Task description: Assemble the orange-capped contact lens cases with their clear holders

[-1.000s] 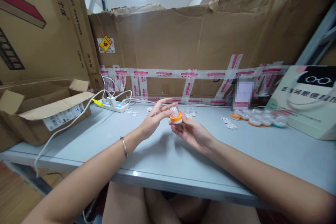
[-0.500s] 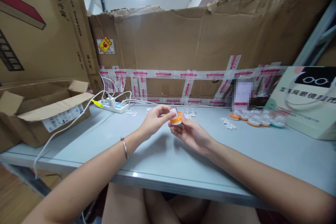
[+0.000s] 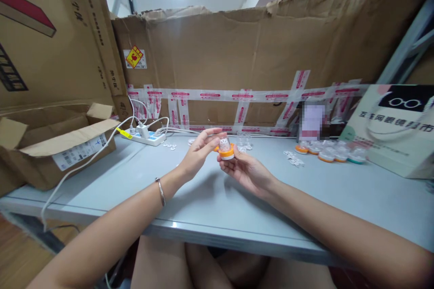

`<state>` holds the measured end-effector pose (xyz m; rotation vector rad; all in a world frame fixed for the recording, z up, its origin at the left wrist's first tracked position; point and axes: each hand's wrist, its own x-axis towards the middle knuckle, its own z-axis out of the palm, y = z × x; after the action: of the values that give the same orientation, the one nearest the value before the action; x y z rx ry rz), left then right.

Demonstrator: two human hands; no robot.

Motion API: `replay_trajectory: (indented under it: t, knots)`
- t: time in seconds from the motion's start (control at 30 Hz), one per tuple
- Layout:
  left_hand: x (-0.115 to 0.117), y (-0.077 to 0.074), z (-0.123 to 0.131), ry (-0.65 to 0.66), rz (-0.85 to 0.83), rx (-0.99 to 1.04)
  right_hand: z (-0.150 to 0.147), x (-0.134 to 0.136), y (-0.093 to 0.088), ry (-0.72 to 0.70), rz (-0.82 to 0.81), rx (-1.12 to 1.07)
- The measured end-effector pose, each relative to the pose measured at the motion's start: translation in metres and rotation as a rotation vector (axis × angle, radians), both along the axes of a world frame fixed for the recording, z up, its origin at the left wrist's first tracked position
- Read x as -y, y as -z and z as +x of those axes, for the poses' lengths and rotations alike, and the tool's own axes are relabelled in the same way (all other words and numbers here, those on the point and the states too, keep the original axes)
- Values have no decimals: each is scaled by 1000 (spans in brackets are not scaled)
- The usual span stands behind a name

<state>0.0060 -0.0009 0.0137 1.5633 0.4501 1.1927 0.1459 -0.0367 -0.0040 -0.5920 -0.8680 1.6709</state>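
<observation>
Above the middle of the table, my right hand (image 3: pixel 249 174) grips a small round case (image 3: pixel 226 155) by its side, thumb on the right and fingers underneath. The case has a white base, an orange ring and a clear raised top, with a white piece bearing dark spots inside or on it. My left hand (image 3: pixel 199 151) is at the case's left, fingers stretched out and apart from the thumb, fingertips by the clear top; whether they touch it I cannot tell. Behind the case lie clear plastic pieces (image 3: pixel 244 141). To the right are spotted white stickers or sheets (image 3: pixel 293 159).
Several similar clear-topped cases (image 3: pixel 334 152) stand at the right, beside a pale green paper bag (image 3: pixel 389 131). At the left are an open cardboard box (image 3: pixel 44 162), a power strip (image 3: pixel 144 137) with cables, and small white discs (image 3: pixel 169 146). Taped cardboard (image 3: pixel 210 54) walls the back.
My left fingers have loosened and lifted from the case's top, baring the clear top and spotted piece. My right hand still holds the case in about the same place.
</observation>
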Motion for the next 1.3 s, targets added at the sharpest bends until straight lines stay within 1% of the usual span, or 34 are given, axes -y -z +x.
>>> replay_trajectory:
  t: [0.07, 0.1, 0.13, 0.23, 0.27, 0.37, 0.4, 0.53, 0.57, 0.67, 0.7, 0.73, 0.8, 0.83, 0.87, 0.97, 1.0, 1.03, 1.13, 1.17, 1.2, 1.3]
  knots:
    - [-1, 0, 0, -123, 33, -31, 0, 0, 1, -13, 2, 6]
    - [-2, 0, -1, -160, 45, -55, 0, 0, 2, -21, 1, 8]
    - [-3, 0, -1, -158, 52, -74, 0, 0, 2, -29, 0, 10]
    - [-4, 0, -3, -30, 26, -95, 0, -1, 3, -36, 6, 15]
    - [-4, 0, -3, -13, 20, -96, 1, -1, 3, -30, 8, 15]
    - [-1, 0, -2, -95, 12, -97, 0, -1, 1, -28, 6, 10]
    - [0, 0, -2, -98, 10, -88, 0, -1, 1, -33, 1, 9]
    - [2, 0, -1, 77, -42, -35, -1, 0, -1, -36, 0, 19]
    - [2, 0, -1, 69, -41, -33, -1, 0, -1, -34, 6, 20]
    - [2, 0, -1, -97, 4, -45, 0, 1, -1, -43, 16, 14]
    - [1, 0, -1, -108, 18, -46, 0, 1, 0, -48, 16, 10]
    - [1, 0, -1, -78, 24, -44, 0, 0, 0, -52, 15, 8]
    - [1, -1, -2, 36, 21, -29, 0, 0, 0, -49, 14, 10]
    - [1, -1, -2, 67, 14, -29, 0, 0, 0, -41, 15, 14]
    - [1, -1, -2, 58, 6, -41, 0, 0, 0, -32, 15, 19]
    - [1, 0, -2, -92, 2, -107, -1, 1, -1, -26, 2, 29]
    - [1, -1, -3, -99, 7, -125, -1, 1, -1, -31, 1, 30]
    - [0, -1, -3, -65, 12, -130, -1, 1, -1, -35, 0, 29]
    - [-2, 0, -5, 128, -8, -94, 0, 2, -1, -18, 6, 17]
    - [-2, 0, -4, 144, -13, -86, 0, 2, -1, -8, 7, 13]
    - [-2, 1, -4, 118, -12, -87, 0, 2, -1, 1, 5, 9]
    - [-2, 2, -2, -54, 14, -117, 1, 1, -2, 0, 1, 3]
